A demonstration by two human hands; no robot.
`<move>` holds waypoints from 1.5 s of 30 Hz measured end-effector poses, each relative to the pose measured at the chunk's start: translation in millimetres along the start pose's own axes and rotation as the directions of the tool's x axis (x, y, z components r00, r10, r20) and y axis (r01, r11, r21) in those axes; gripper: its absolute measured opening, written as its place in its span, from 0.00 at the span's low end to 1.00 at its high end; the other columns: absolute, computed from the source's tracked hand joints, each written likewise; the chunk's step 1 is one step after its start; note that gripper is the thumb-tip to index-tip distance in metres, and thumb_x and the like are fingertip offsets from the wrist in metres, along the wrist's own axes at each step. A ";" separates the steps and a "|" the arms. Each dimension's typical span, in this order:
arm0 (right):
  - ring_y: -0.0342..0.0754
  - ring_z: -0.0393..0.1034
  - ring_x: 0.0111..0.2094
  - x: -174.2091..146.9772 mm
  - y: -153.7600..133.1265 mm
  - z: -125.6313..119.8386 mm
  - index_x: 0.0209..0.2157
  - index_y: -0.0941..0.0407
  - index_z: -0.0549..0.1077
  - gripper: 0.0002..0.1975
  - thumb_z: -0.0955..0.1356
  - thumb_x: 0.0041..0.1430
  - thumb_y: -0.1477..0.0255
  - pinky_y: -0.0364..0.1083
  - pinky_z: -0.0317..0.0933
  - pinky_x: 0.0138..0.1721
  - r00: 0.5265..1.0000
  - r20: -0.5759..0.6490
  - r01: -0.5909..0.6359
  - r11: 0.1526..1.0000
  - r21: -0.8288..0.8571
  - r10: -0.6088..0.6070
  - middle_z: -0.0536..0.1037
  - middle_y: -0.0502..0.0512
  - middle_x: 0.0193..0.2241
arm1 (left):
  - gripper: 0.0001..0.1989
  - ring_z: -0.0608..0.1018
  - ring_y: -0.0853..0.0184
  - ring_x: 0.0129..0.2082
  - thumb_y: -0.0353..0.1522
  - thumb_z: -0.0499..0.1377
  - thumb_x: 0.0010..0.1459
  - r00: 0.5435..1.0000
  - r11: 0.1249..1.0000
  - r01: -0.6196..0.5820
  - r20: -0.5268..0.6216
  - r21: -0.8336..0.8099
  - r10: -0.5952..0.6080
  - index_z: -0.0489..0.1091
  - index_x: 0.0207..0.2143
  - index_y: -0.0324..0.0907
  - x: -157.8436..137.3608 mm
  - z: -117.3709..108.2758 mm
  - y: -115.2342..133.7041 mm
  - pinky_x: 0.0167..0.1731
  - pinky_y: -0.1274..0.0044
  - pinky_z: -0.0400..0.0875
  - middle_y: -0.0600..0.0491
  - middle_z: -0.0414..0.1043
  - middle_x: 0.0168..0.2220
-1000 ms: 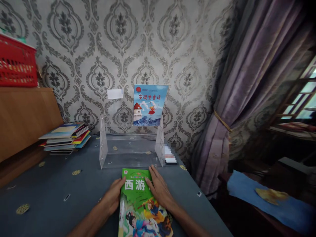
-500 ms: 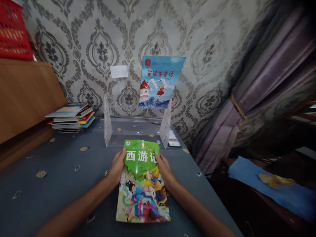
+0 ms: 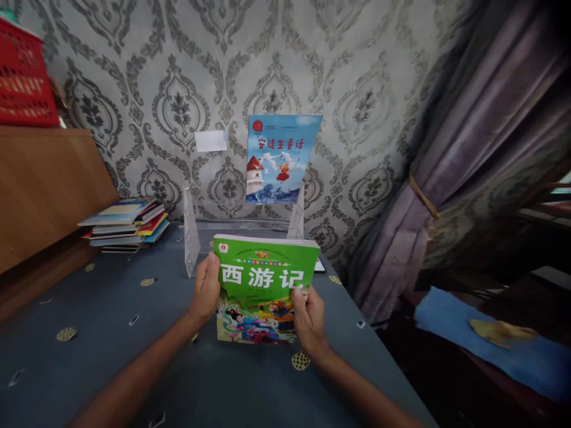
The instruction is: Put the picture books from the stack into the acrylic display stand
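Between my two hands is a green book point(image 3: 263, 261) with white Chinese characters and colourful painted figures on its cover. My left hand point(image 3: 206, 288) grips its left edge, and my right hand point(image 3: 308, 318) is closed on the right edge with the thumb on the cover. The book is tilted, raised off the table, with its top page edges showing. Behind it stands a clear acrylic rack point(image 3: 190, 232), partly hidden by the book. A blue book point(image 3: 276, 160) stands upright at the rack's right side, against the wall.
A stack of books point(image 3: 127, 223) lies at the back left beside a wooden cabinet point(image 3: 49, 178) topped by a red basket point(image 3: 27, 77). The patterned cloth covers the table point(image 3: 134, 368). A tied curtain point(image 3: 401, 238) hangs at right, near a blue cloth point(image 3: 450, 327). A white label point(image 3: 211, 141) shows above the rack.
The green book has tipped, its top edge coming up towards the rack and its lower part now foreshortened. My right hand has moved slightly right with it.
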State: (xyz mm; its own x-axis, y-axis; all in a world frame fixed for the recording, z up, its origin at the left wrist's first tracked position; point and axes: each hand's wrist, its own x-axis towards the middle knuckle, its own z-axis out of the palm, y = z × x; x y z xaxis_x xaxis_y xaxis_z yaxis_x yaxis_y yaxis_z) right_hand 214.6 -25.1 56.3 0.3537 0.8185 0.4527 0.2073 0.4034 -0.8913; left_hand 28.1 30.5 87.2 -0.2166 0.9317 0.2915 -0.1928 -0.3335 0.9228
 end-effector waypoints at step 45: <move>0.56 0.75 0.42 21.4 0.1 -46.9 0.42 0.53 0.78 0.29 0.57 0.67 0.46 0.52 0.71 0.46 0.858 0.503 -0.012 0.985 -0.173 0.099 0.81 0.58 0.37 | 0.29 0.78 0.56 0.43 0.51 0.61 0.58 0.348 0.879 0.040 0.818 0.475 -0.458 0.71 0.57 0.48 30.0 -50.2 36.9 0.30 0.73 0.77 0.47 0.76 0.50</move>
State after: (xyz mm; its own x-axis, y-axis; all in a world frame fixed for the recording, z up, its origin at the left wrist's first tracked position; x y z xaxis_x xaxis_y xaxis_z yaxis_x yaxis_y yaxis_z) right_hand 265.0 -26.7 67.1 -0.1348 0.9484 0.2871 0.3577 0.3168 -0.8785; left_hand -33.6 39.0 117.5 0.7958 0.5945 -0.1153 0.2770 -0.1879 0.9423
